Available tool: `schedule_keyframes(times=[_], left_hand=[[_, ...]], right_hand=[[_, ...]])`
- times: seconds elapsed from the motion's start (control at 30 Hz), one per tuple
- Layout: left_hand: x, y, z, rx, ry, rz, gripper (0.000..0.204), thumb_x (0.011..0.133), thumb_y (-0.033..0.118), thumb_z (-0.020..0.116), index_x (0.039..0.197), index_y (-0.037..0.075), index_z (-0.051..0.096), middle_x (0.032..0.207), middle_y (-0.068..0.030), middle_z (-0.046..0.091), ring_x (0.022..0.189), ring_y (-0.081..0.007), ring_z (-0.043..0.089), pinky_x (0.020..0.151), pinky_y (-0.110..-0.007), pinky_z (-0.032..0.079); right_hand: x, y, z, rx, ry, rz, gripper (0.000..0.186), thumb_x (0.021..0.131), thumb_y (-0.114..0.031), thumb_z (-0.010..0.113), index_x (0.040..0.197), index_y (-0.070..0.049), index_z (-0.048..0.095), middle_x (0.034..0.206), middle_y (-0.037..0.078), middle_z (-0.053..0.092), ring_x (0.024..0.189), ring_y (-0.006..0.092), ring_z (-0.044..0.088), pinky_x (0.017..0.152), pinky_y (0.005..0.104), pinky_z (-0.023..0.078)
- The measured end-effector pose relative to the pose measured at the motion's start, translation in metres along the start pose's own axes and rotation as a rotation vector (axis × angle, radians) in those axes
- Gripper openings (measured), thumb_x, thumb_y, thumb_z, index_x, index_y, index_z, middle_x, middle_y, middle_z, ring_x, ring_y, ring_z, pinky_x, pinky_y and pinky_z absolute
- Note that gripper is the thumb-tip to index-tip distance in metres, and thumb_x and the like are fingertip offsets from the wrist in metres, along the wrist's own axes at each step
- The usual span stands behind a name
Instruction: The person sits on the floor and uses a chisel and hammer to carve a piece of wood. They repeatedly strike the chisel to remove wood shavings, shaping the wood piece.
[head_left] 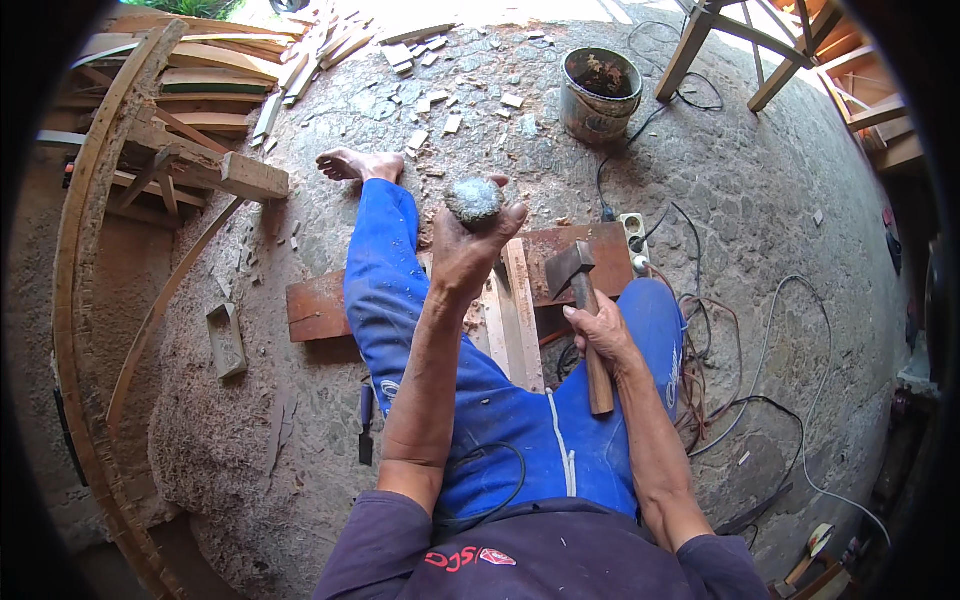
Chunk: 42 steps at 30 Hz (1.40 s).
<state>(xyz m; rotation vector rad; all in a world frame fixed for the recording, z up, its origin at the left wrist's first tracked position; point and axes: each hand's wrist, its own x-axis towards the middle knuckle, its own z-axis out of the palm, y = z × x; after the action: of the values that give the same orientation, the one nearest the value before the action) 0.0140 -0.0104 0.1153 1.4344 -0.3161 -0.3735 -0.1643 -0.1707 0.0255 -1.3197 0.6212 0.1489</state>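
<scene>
My left hand (pixel 467 250) is raised in front of me, its fingers and thumb around a rounded, speckled grey-white lump (pixel 474 201). Whether it is stone or matted fibre I cannot make out. In my right hand (pixel 603 333), over my right thigh, is a hatchet (pixel 571 270) with a dark metal head and a wooden handle; the head points away from me and the handle's end rests near my lap. Between my legs lie pale wooden strips (pixel 516 318), crossing a reddish-brown board (pixel 590 262) that lies across in front of me.
A dirty bucket (pixel 601 97) stands ahead to the right. Wood offcuts (pixel 430 105) litter the rough floor. A power strip (pixel 633 232) and tangled cables lie right; a chisel (pixel 366 424) and a small wooden box (pixel 226 341) lie left, near a curved timber frame (pixel 86 250).
</scene>
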Motion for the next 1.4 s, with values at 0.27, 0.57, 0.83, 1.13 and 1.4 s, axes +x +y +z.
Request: schedule_keyframes(times=[0.27,0.57,0.83,1.13,1.4], left_hand=[[0.007,-0.031,0.026,-0.136,0.071,0.069,0.022,0.085,0.011,0.086,0.098,0.002,0.071,0.083,-0.0014,0.07,0.07,-0.0089,0.065,0.062,-0.025,0.055],[0.053,-0.005,0.017,0.698,0.369,0.603,0.024,0.088,0.021,0.086,0.095,0.004,0.069,0.076,-0.0005,0.064,0.068,-0.0126,0.057,0.065,-0.03,0.047],[0.008,-0.019,0.032,-0.128,0.152,0.119,0.013,0.09,0.008,0.081,0.094,0.003,0.07,0.074,-0.0027,0.068,0.059,-0.0113,0.062,0.055,-0.026,0.048],[-0.001,-0.001,-0.001,0.165,0.46,0.574,0.016,0.09,0.005,0.078,0.1,-0.001,0.066,0.083,-0.0033,0.066,0.067,-0.0098,0.062,0.06,-0.025,0.051],[-0.014,0.03,-0.046,0.156,0.601,0.572,0.015,0.093,0.006,0.073,0.083,0.001,0.064,0.072,-0.0042,0.064,0.06,-0.0113,0.059,0.057,-0.027,0.05]], right_hand=[[-0.002,-0.008,0.001,-0.007,0.048,0.045,0.027,0.091,-0.022,0.072,0.107,-0.006,0.057,0.073,-0.003,0.051,0.051,0.0067,0.051,0.045,0.0241,0.043],[0.012,0.009,-0.001,-0.07,0.04,0.066,0.029,0.09,-0.025,0.073,0.103,-0.007,0.055,0.075,-0.002,0.051,0.053,0.0078,0.052,0.045,0.0248,0.043],[0.011,0.002,0.0,-0.063,0.05,0.117,0.031,0.091,-0.027,0.072,0.105,-0.007,0.055,0.076,0.0,0.052,0.052,0.0083,0.053,0.045,0.0252,0.044],[0.018,-0.024,-0.014,-0.465,-0.055,-0.115,0.039,0.089,-0.026,0.073,0.113,0.0,0.057,0.081,0.009,0.061,0.058,0.0162,0.061,0.054,0.0345,0.05],[0.079,-0.101,-0.01,-1.426,-0.202,-0.523,0.027,0.087,-0.019,0.068,0.112,-0.013,0.059,0.095,0.018,0.073,0.091,0.0391,0.072,0.076,0.0519,0.055]])
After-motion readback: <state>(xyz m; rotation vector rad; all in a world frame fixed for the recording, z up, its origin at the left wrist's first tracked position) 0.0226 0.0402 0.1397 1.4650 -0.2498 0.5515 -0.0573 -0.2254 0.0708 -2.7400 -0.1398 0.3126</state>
